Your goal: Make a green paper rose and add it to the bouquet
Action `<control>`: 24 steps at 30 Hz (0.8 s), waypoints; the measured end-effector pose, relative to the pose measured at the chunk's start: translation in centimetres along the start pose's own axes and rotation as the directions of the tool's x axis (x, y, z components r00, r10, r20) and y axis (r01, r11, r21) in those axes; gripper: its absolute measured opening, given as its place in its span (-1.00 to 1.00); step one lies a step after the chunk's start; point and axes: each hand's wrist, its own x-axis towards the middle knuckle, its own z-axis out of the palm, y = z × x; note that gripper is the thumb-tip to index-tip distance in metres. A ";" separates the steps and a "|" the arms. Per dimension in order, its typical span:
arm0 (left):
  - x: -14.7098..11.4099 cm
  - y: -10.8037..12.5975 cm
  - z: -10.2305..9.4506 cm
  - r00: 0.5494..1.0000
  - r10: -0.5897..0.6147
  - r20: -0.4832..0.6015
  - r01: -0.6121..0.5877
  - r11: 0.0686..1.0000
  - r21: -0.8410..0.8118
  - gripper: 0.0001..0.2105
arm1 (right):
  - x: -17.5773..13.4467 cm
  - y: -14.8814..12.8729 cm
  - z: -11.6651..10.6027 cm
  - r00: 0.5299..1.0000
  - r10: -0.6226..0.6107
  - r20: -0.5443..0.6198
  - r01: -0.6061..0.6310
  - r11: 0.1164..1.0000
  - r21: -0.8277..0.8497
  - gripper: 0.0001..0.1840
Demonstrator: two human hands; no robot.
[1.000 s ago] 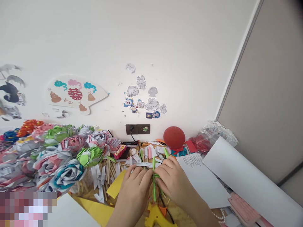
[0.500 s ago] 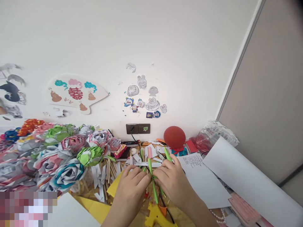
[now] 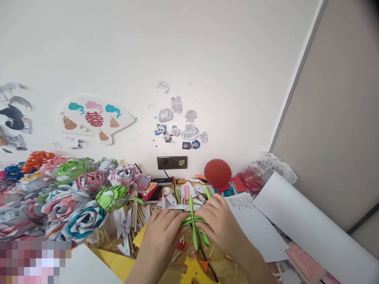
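Observation:
Between my hands is a cross of folded green paper strips [image 3: 194,232], its arms pointing up, down and to the sides. My left hand [image 3: 166,228] pinches its left arm. On the right arm, the fingers of my right hand [image 3: 214,221] are closed, and another green strip [image 3: 209,192] sticks up behind them. More green folded paper hangs below the cross, partly hidden by my right hand. Just under the paper, a yellow glue gun [image 3: 197,274] with an orange trigger lies on the wooden table [image 3: 231,272].
Folded paper flowers [image 3: 85,217] crowd the left side. Wooden sticks [image 3: 136,217] and white paper strips [image 3: 126,228] lie nearer. A red balloon [image 3: 217,172] stands at the wall by a socket [image 3: 165,162] with a black cable. White sheets [image 3: 254,225] and a pink keyboard-like object [image 3: 304,262] are at right.
The green paper has been turned and opened out, so its side arms now show as a cross. My left hand has shifted slightly left and down.

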 end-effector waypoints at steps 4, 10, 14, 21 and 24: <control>0.1 -0.2 -0.4 0.999 0.030 -0.040 -0.030 0.999 0.022 -0.86 | 0.0 0.3 -0.7 0.998 0.033 0.050 -0.036 0.998 0.052 -0.83; 0.0 -0.5 -0.4 0.995 0.085 -0.058 -0.084 0.996 0.022 -0.83 | -0.5 1.1 -0.8 0.999 -0.001 0.043 -0.002 0.998 0.064 -0.88; -0.1 -0.6 -0.3 0.994 0.097 -0.045 -0.097 0.995 0.007 -0.86 | -0.7 1.2 -0.6 0.999 0.005 0.045 -0.008 0.997 0.083 -0.83; -0.3 -0.6 -0.4 0.991 0.110 -0.072 -0.110 0.994 0.003 -0.84 | -0.6 1.1 -1.5 0.986 0.090 0.139 -0.117 0.974 0.196 -0.84; -0.3 -0.7 -0.4 0.992 0.107 -0.070 -0.106 0.994 0.017 -0.84 | -0.6 1.4 -1.9 0.977 0.119 0.176 -0.155 0.966 0.207 -0.77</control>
